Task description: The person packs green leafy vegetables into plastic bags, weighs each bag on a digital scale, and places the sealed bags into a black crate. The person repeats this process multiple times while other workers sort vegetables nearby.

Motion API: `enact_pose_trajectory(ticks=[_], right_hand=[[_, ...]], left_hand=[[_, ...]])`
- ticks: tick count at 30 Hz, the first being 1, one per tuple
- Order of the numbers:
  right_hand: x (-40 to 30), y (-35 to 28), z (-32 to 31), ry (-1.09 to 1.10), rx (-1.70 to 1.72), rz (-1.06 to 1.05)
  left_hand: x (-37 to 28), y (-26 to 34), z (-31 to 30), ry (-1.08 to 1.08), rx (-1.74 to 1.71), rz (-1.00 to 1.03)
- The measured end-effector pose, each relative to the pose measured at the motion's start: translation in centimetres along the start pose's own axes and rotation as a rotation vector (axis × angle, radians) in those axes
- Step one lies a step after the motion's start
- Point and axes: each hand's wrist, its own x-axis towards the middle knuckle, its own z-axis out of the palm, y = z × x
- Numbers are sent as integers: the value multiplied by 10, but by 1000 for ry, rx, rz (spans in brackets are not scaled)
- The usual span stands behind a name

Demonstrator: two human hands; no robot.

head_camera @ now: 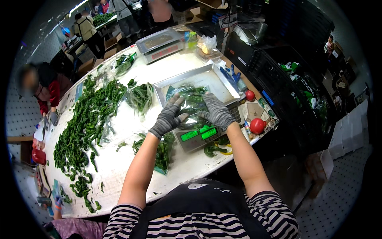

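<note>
A clear plastic bag of green peppers (pixel 192 103) lies over the near part of a metal tray on a digital scale (pixel 192 140) with lit green displays. My left hand (pixel 169 117), in a grey fingerless knit glove, presses on the bag's left side. On its right side rests my right hand (pixel 218 111), gloved alike, fingers spread on the plastic. The metal tray (pixel 235 93) reaches out beyond the bag. Another filled bag (pixel 162 154) lies beside my left forearm, and one more (pixel 140 97) sits left of the tray.
Loose green peppers (pixel 80 128) form a long heap across the white table (pixel 119 167). A second scale (pixel 161 44) stands at the far side. Blue gloves (pixel 231 76) and red round objects (pixel 257 126) lie at right. Black crates (pixel 277 77) stand beyond. Other people work at left.
</note>
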Motion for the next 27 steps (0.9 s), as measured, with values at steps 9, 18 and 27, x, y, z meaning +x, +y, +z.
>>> enact_pose_trajectory(ticks=[9, 18, 27], right_hand=[[-51, 39, 33, 293, -20, -198], [-3, 38, -1, 626, 251, -170], [-63, 105, -107, 803, 1245, 74]], left_hand=[[-55, -15, -11, 48, 187, 151], [-2, -12, -26, 432, -29, -130], [25, 127, -42, 180, -1080, 21]])
